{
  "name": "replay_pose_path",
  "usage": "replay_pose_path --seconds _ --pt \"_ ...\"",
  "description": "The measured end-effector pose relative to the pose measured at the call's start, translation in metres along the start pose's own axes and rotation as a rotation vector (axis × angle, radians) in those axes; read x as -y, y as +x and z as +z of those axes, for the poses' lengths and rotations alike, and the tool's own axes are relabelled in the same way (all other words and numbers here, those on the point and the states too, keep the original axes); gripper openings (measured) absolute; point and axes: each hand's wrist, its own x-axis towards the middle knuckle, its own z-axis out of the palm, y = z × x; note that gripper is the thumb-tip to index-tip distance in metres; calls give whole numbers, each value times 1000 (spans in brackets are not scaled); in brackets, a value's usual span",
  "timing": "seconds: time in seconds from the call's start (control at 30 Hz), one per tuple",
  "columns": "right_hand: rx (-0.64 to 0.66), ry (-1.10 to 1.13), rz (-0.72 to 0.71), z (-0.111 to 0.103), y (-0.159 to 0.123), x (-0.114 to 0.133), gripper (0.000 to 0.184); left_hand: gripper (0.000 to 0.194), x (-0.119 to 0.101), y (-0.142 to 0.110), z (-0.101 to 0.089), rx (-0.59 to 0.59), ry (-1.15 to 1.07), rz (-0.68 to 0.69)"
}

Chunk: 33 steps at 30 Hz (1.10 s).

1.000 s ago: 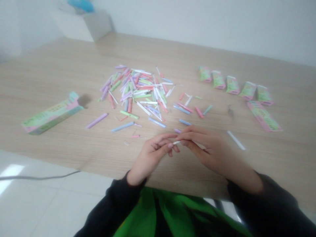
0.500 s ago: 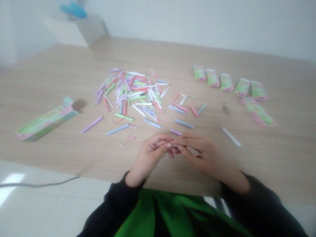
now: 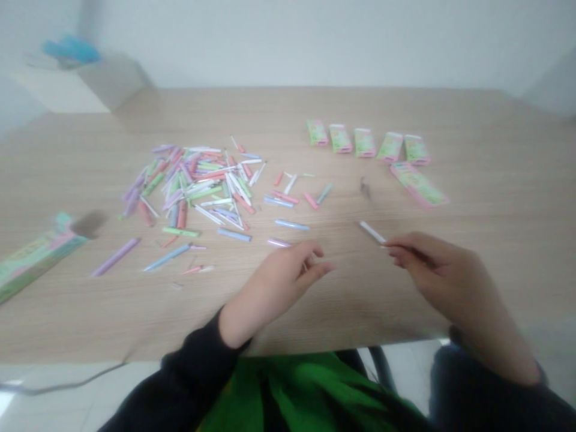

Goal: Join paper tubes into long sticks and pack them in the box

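My right hand [image 3: 432, 264] pinches the near end of a slim white stick [image 3: 371, 231], which lies slanted along the wooden table. Blur hides what kind of stick it is. To the left, my left hand [image 3: 288, 273] hovers low over the table, its fingers loosely curled and apart, with nothing visible in them. Just beyond its knuckles lies a short purple stick [image 3: 278, 242]. Two blue sticks, one of them this blue stick [image 3: 291, 225], rest a little farther off.
A heap of pastel and white sticks [image 3: 202, 183] spreads at centre left. Several small green-and-pink boxes [image 3: 364, 143] stand at the back right, with a flat one [image 3: 418, 185] before them. An opened long carton [image 3: 36, 258] lies far left. A small dark object [image 3: 365, 187] sits right of centre.
My hands, together before, are now apart. The right hand has moved right onto the white stick; the left has opened. The view has turned right.
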Motion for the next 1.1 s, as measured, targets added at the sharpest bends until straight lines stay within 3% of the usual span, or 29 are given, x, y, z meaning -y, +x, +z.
replay_pose_path --seconds 0.1,0.2,0.33,0.43,0.53,0.67,0.77,0.83,1.1 --pt "-129 -93 245 -26 -20 -36 20 29 -24 37 26 45 413 120" --pt "-185 -48 383 -34 -41 -54 23 39 -29 80 65 -40 608 328" --pt "-125 19 382 -30 -59 -59 21 37 -15 125 104 -44 661 334" --pt "-115 20 269 -28 -61 -59 15 24 -9 140 116 -25 624 343" --pt "-152 24 98 -31 -53 -52 13 18 -14 135 108 -30 565 326" --pt "-162 -8 -110 -33 -31 -23 16 19 -19 103 69 -4 417 308" --pt "-137 -25 -268 -26 -11 5 18 11 -14 70 34 60 47 292" --pt "-102 -14 -357 -15 0 22 19 7 -6 48 19 30 -110 252" --pt "154 41 -506 24 23 62 18 5 26 -7 2 -61 -315 163"
